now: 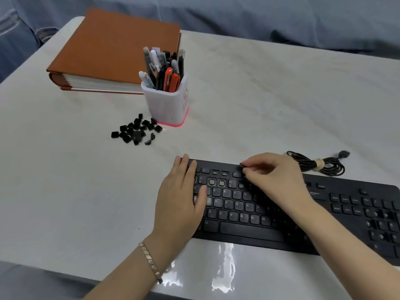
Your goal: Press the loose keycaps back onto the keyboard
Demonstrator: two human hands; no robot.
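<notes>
A black keyboard (249, 229) lies on the white table, with several bare key sockets in its upper rows. My left hand (180, 198) rests flat on the keyboard's left end, fingers together and holding nothing. My right hand (275, 173) hovers over the top rows, with thumb and forefinger pinched on a small black keycap (242, 164). A heap of several loose black keycaps (136, 131) sits on the table to the upper left, apart from both hands.
A white pen holder (171, 107) full of pens stands just behind the keycap heap. A brown binder (112, 50) lies at the far left. The keyboard's coiled cable (318, 164) rests behind the keyboard at the right.
</notes>
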